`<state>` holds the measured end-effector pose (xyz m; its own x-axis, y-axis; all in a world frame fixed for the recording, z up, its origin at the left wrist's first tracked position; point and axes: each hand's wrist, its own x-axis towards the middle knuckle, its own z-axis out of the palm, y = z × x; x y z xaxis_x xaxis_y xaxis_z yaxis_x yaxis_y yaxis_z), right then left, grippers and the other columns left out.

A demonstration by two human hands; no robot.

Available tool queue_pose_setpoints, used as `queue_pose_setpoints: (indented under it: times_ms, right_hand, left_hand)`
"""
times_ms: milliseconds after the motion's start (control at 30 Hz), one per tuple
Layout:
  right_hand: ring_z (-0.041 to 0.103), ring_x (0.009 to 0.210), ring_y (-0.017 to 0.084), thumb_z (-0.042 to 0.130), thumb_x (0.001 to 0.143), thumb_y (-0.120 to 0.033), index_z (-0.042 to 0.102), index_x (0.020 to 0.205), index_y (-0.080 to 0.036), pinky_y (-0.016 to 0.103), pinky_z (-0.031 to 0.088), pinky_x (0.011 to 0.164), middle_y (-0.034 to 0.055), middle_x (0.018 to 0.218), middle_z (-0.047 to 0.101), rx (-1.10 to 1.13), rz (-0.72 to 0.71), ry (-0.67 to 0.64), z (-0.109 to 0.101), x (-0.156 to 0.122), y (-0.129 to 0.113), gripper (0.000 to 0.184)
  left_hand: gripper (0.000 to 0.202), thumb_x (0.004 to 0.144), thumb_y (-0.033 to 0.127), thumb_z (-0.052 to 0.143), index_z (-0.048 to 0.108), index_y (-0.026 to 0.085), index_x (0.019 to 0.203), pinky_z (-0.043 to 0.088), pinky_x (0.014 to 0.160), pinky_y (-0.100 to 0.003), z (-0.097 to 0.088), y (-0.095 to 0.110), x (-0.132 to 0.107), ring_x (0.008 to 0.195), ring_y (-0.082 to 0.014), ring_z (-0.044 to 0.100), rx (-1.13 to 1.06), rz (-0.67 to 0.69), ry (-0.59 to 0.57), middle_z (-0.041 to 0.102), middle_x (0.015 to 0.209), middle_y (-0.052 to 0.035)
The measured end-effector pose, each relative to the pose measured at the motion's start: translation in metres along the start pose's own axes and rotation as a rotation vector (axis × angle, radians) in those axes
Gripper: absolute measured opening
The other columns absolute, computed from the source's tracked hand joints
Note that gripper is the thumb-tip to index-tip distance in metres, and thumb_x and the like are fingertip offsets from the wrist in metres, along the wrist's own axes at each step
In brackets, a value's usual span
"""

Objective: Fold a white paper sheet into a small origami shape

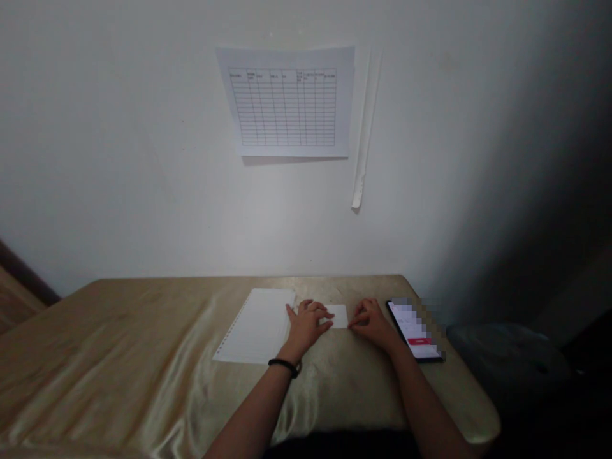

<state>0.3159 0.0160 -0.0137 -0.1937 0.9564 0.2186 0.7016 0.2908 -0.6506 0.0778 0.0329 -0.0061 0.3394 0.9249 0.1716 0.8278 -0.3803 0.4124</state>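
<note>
A small white piece of paper lies on the gold cloth between my two hands. My left hand, with a black band at the wrist, covers the paper's left part; its thumb and index finger rest on the paper, the little finger side reaching over the lined sheet's edge. At the paper's lower right corner, my right hand has thumb and index finger pinched together. The fingers hide part of the paper, so its full shape cannot be seen. Left of my left hand is a lined loose-leaf sheet with punched holes.
A phone with a lit, partly blurred screen lies right of my right hand. Gold satin cloth covers the table, wrinkled at the left. A printed table sheet and a white strip are on the wall. A dark object stands at the right.
</note>
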Motion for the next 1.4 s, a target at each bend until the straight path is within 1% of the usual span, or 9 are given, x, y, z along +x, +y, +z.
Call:
queue_pose_setpoints:
  times_ms: [267,667,833,967,1033,1100,1233,1300,1400]
  right_hand:
    - [0.050,0.105,0.023,0.074,0.077,-0.024,0.081,0.083,-0.029,0.034,0.040,0.098,0.0066,0.098,0.062,-0.111,0.050,0.087,0.006,0.009,0.004,0.010]
    - [0.048,0.104,0.027,0.068,0.087,-0.036,0.080,0.098,-0.034,0.039,0.039,0.093,0.0095,0.102,0.060,-0.324,0.108,0.211,0.017,0.022,-0.002,0.016]
    - [0.049,0.105,0.027,0.065,0.089,-0.033,0.079,0.100,-0.033,0.039,0.040,0.094,0.0097,0.103,0.060,-0.288,0.079,0.214,0.020,0.020,0.002,0.018]
    - [0.050,0.107,0.028,0.068,0.085,-0.030,0.080,0.093,-0.029,0.038,0.041,0.097,0.0097,0.104,0.061,-0.161,0.062,0.250,0.017,0.017,0.006,0.014]
    - [0.050,0.109,0.027,0.070,0.081,-0.027,0.080,0.085,-0.027,0.037,0.041,0.100,0.0083,0.104,0.063,-0.091,0.060,0.219,0.014,0.015,0.007,0.010]
    - [0.050,0.111,0.025,0.072,0.078,-0.025,0.079,0.079,-0.027,0.035,0.039,0.104,0.0066,0.105,0.063,-0.026,0.041,0.152,0.011,0.012,0.007,0.007]
    - [0.050,0.112,0.022,0.075,0.074,-0.024,0.078,0.075,-0.026,0.035,0.038,0.105,0.0047,0.105,0.063,0.031,0.020,0.056,0.007,0.008,0.005,0.003]
    - [0.051,0.111,0.022,0.076,0.074,-0.023,0.078,0.075,-0.026,0.035,0.039,0.104,0.0045,0.103,0.063,0.017,0.036,0.049,0.008,0.008,0.005,0.003]
    - [0.052,0.109,0.022,0.075,0.075,-0.023,0.079,0.076,-0.026,0.034,0.041,0.101,0.0048,0.100,0.063,-0.015,0.056,0.084,0.009,0.011,0.007,0.005]
  left_hand:
    - [0.021,0.089,0.045,0.068,0.073,0.045,0.109,-0.001,0.106,-0.083,0.001,0.000,0.001,0.135,-0.0328,0.039,0.016,0.003,-0.008,0.065,0.128,0.0017]
    - [0.021,0.089,0.045,0.067,0.073,0.044,0.109,-0.001,0.107,-0.082,0.001,0.001,0.001,0.133,-0.0319,0.039,0.003,-0.011,-0.023,0.064,0.128,0.0003]
    - [0.020,0.089,0.044,0.067,0.073,0.045,0.109,0.000,0.106,-0.083,-0.001,0.001,0.000,0.133,-0.0319,0.040,0.005,0.004,-0.008,0.065,0.127,0.0009]
    - [0.022,0.089,0.045,0.067,0.072,0.044,0.111,0.001,0.107,-0.082,-0.001,0.002,0.000,0.134,-0.0319,0.039,0.023,-0.014,-0.025,0.064,0.128,0.0003]
    - [0.023,0.089,0.045,0.067,0.072,0.044,0.111,0.001,0.107,-0.082,0.000,0.002,0.001,0.134,-0.0320,0.039,0.030,-0.018,-0.029,0.064,0.129,0.0001]
    - [0.022,0.089,0.045,0.068,0.073,0.044,0.110,0.001,0.107,-0.082,0.000,0.002,0.001,0.134,-0.0321,0.040,0.030,-0.014,-0.019,0.064,0.128,0.0004]
    - [0.022,0.088,0.045,0.068,0.073,0.045,0.109,0.002,0.106,-0.084,0.001,0.002,0.001,0.133,-0.0326,0.041,0.033,-0.009,-0.006,0.064,0.127,0.0011]
    - [0.023,0.088,0.045,0.068,0.072,0.045,0.110,0.003,0.106,-0.083,0.001,0.002,0.001,0.134,-0.0328,0.040,0.044,-0.016,-0.019,0.064,0.128,0.0007]
    - [0.023,0.088,0.046,0.068,0.072,0.045,0.111,0.002,0.108,-0.082,0.001,0.003,0.001,0.134,-0.0323,0.040,0.044,-0.026,-0.030,0.063,0.130,0.0001]
